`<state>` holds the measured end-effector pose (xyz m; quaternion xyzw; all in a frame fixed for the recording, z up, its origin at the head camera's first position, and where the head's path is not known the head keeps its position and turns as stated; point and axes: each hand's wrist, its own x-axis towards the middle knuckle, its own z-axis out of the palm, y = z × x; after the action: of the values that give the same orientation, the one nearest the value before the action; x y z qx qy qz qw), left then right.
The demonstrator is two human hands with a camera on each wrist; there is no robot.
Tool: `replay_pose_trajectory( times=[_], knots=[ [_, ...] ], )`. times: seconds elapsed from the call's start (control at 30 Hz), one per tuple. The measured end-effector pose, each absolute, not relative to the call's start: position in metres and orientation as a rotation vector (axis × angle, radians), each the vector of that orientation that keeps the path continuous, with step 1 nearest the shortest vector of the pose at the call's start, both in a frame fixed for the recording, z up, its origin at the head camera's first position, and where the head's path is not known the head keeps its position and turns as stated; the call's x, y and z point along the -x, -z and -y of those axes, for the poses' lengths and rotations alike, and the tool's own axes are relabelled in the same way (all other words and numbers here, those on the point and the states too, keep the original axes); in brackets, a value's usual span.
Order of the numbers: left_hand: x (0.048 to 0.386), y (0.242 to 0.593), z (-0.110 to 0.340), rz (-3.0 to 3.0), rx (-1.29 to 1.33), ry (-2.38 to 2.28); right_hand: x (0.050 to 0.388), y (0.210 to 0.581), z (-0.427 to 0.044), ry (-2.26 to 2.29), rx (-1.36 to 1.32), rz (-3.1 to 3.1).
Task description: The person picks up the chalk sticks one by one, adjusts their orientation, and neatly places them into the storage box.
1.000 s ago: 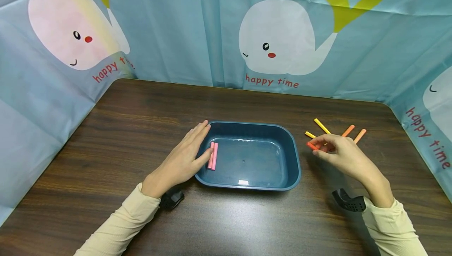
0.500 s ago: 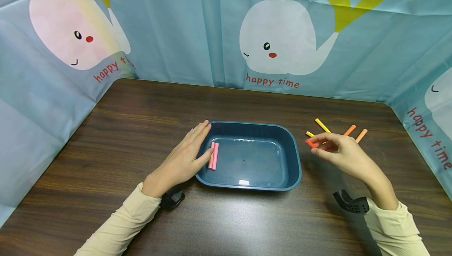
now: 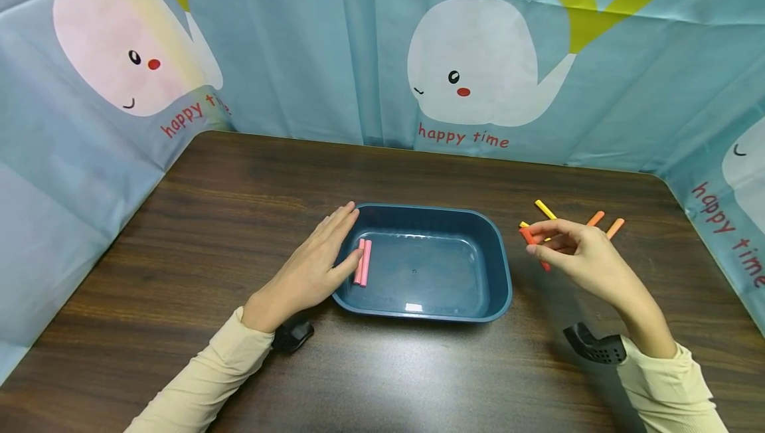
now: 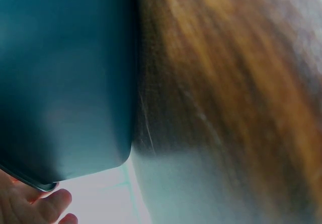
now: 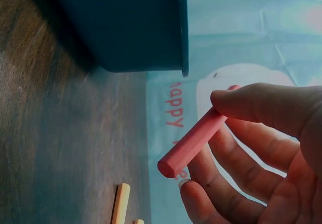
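My right hand (image 3: 580, 254) pinches a red chalk stick (image 5: 193, 143) between thumb and fingers, off the right side of a dark blue plastic tub (image 3: 501, 267). In the right wrist view the stick slants, its near end free. The left hand (image 3: 307, 263) lies along the tub's left rim with straight fingers, the thumb reaching over the inside. Two pink chalk sticks (image 3: 365, 267) lie side by side in the tub near that thumb. Only some fingertips (image 4: 55, 204) show past the tub in the left wrist view.
Beyond the right hand, two yellow chalk sticks (image 3: 545, 208) and two orange ones (image 3: 615, 228) lie on the dark wooden table (image 3: 239, 200), partly hidden by the hand. A blue printed curtain (image 3: 299, 54) stands behind the table's far edge.
The red chalk has turned in my right fingers, and more of its length now shows below the thumb. The left hand and the tub stay in place.
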<state>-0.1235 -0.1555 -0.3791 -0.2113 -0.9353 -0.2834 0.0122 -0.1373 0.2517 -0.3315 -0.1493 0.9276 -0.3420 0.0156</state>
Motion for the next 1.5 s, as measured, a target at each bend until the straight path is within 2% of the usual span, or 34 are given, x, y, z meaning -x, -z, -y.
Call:
replay_pose_trajectory(
  times=[0.63, 1.5],
  knots=[
    [0.126, 0.38, 0.155, 2.9, 0.665, 0.884, 0.132, 0.325, -0.239, 1.126, 0.416, -2.911],
    [0.126, 0.38, 0.155, 2.892, 0.665, 0.862, 0.14, 0.303, -0.177, 1.305, 0.474, -2.624]
  ],
)
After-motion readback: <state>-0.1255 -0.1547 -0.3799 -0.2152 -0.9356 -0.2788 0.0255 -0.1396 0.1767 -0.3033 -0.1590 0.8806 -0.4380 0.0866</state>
